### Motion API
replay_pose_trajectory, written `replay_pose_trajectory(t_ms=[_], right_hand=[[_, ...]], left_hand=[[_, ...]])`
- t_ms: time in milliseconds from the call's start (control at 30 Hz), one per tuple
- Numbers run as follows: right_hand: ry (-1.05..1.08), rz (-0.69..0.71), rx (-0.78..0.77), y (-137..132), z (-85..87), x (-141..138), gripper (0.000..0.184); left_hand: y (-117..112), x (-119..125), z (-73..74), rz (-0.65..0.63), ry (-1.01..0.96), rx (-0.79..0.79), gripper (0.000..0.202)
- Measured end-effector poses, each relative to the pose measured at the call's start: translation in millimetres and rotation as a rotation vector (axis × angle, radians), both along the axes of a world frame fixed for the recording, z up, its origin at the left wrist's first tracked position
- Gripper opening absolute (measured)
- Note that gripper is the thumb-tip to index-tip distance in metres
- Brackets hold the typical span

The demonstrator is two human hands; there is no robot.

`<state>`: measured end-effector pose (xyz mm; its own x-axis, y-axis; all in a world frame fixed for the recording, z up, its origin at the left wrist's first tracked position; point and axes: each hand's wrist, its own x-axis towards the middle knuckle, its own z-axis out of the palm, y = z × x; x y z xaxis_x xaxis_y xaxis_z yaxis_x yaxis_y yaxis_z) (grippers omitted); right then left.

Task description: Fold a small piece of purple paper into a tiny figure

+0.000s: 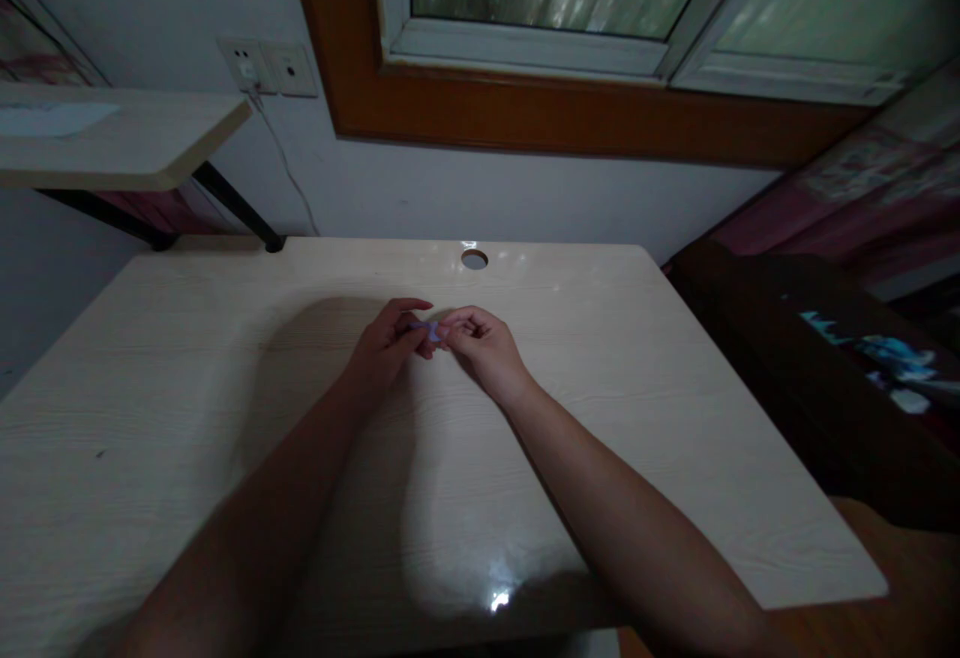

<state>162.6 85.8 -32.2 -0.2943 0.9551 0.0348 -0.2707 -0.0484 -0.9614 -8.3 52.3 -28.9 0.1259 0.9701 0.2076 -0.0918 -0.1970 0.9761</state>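
I pinch a small purple piece (434, 332) between the fingers of my left hand (381, 343) and those of my right hand (487, 348), both drawn narrow around it. It is nearer the far edge of the worktop (600, 338) than the near one, just short of the round hole (474, 259). A shelf (150, 138) stands at the far left corner.
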Motion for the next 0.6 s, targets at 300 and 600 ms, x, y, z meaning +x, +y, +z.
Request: replay_pose_trajectory(t_ms=[300, 600], right_hand=[[0.042, -0.059, -0.003, 1.6, -2.0, -0.6, 0.025], [0.002, -0.045, 0.059, -0.4, -4.2, -1.1, 0.025]], left_hand=[[1.5, 1.0, 2.3, 0.128, 0.024, -0.013, 0.023], [3.9, -1.1, 2.2, 0.202, 0.273, 0.007, 0.026]])
